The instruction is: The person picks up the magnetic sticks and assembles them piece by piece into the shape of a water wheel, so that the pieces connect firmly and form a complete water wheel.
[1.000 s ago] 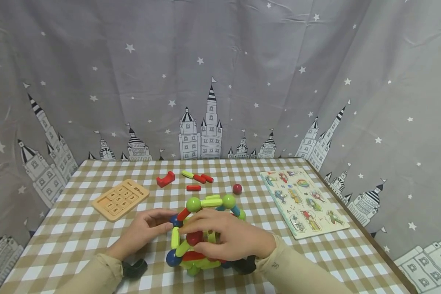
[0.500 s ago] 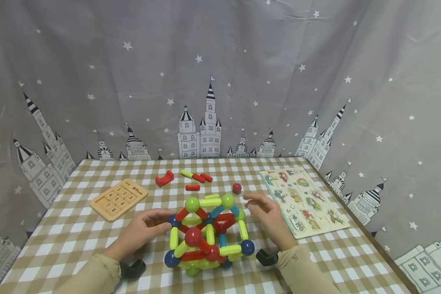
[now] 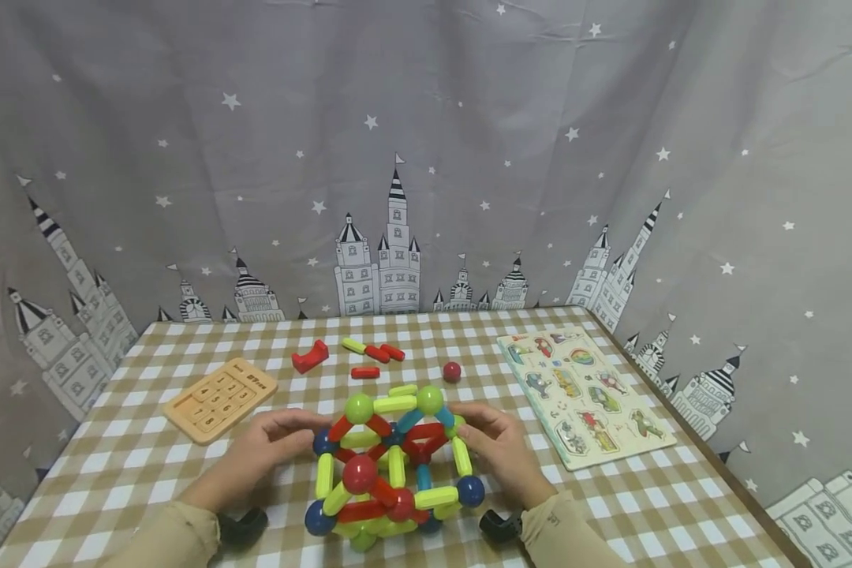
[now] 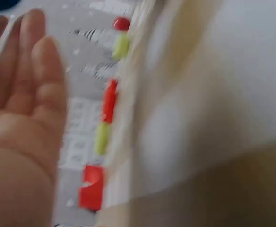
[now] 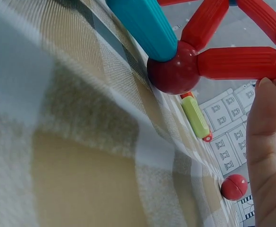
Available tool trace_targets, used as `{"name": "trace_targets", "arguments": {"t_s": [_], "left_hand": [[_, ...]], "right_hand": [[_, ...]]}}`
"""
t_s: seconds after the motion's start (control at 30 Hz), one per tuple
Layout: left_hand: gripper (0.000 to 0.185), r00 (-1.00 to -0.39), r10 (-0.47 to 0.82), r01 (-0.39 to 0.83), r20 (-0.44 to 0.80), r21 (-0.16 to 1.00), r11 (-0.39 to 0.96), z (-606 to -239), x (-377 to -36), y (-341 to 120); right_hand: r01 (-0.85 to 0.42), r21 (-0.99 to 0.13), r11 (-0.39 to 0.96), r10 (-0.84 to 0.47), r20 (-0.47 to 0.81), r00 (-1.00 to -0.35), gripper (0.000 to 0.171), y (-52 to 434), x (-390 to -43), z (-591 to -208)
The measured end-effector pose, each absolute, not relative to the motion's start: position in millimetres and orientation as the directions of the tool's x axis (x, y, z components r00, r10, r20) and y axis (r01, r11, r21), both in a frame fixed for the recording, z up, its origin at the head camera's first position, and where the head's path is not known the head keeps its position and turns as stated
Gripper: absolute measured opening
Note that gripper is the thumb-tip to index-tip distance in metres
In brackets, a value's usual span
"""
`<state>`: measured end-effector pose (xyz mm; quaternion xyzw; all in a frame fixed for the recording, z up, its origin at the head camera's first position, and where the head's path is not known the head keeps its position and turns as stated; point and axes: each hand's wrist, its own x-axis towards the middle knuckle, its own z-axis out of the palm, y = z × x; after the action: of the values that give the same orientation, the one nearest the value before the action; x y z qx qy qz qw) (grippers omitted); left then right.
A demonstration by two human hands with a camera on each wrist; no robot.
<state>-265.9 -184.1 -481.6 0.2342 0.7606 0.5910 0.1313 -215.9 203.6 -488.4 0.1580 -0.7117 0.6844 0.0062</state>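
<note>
The ball-and-stick frame [image 3: 390, 465] stands at the near middle of your surface [image 3: 149, 465], a brown-and-white checked cloth backed by a grey curtain [image 3: 397, 158] printed with stars and castles. It is boxy, with no clear long axis. Your left hand [image 3: 255, 454] and right hand [image 3: 500, 450] cup its sides, fingers loosely curved. The number board [image 3: 220, 398] shows digits; other writing is unreadable.

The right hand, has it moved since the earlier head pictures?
Yes. The right hand has swung from the structure's front to its right side, nearer the picture puzzle board, and now touches the ball-and-stick structure there.
</note>
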Motion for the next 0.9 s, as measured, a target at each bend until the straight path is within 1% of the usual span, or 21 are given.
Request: {"name": "trace_targets", "arguments": {"t_s": [0.07, 0.13, 0.23, 0.3, 0.37, 0.43, 0.5, 0.57, 0.67, 0.73, 0.83, 0.9], "left_hand": [[0.040, -0.853, 0.518, 0.192, 0.068, 0.963, 0.190, -478.2, -283.5, -185.6], [0.044, -0.865, 0.497, 0.212, 0.074, 0.950, 0.228, -476.0, -305.9, -182.4], [0.043, -0.896, 0.442, 0.233, 0.046, 0.895, 0.380, -474.6, -340.8, -167.1], [0.039, -0.897, 0.440, 0.287, 0.043, 0.813, 0.507, -475.7, -362.6, -153.4], [0.036, -0.874, 0.482, 0.368, 0.052, 0.720, 0.589, -477.6, -380.6, -140.7], [0.033, -0.842, 0.535, 0.455, 0.070, 0.626, 0.634, -481.5, -394.0, -129.6], [0.031, -0.805, 0.586, 0.535, 0.095, 0.543, 0.647, -485.2, -402.5, -120.9], [0.029, -0.788, 0.607, 0.565, 0.103, 0.511, 0.648, -487.1, -407.7, -114.9], [0.022, -0.793, 0.600, 0.561, 0.101, 0.503, 0.657, -484.5, -406.8, -114.8], [0.020, -0.816, 0.565, 0.532, 0.122, 0.539, 0.653, -480.1, -402.0, -118.7], [0.023, -0.867, 0.462, 0.462, 0.186, 0.648, 0.606, -455.8, -380.9, -122.4], [0.028, -0.891, 0.387, 0.428, 0.238, 0.725, 0.540, -426.2, -353.8, -119.6]], "right_hand": [[-0.233, -0.972, 0.017, -0.225, 0.224, -0.948, 0.031, 202.5, -215.9, -489.4], [-0.237, -0.971, 0.019, -0.230, 0.227, -0.947, 0.031, 201.9, -215.8, -489.9], [-0.246, -0.969, 0.018, -0.233, 0.235, -0.943, 0.031, 202.1, -215.4, -490.1], [-0.244, -0.970, 0.013, -0.231, 0.235, -0.944, 0.031, 202.5, -215.3, -489.4], [-0.236, -0.972, 0.012, -0.233, 0.227, -0.946, 0.032, 202.7, -215.8, -488.9], [-0.230, -0.973, 0.021, -0.236, 0.218, -0.947, 0.032, 203.1, -216.6, -489.2], [-0.223, -0.974, 0.032, -0.241, 0.209, -0.948, 0.033, 204.0, -217.6, -490.3], [-0.221, -0.975, 0.038, -0.241, 0.205, -0.948, 0.033, 205.6, -219.2, -491.5], [-0.219, -0.975, 0.026, -0.244, 0.207, -0.948, 0.032, 205.4, -220.6, -493.7], [-0.218, -0.976, 0.016, -0.246, 0.207, -0.947, 0.032, 205.1, -220.9, -494.5], [-0.218, -0.976, 0.009, -0.254, 0.208, -0.945, 0.032, 205.9, -221.0, -493.7], [-0.218, -0.976, 0.001, -0.259, 0.210, -0.943, 0.032, 207.5, -220.9, -492.2]]}}
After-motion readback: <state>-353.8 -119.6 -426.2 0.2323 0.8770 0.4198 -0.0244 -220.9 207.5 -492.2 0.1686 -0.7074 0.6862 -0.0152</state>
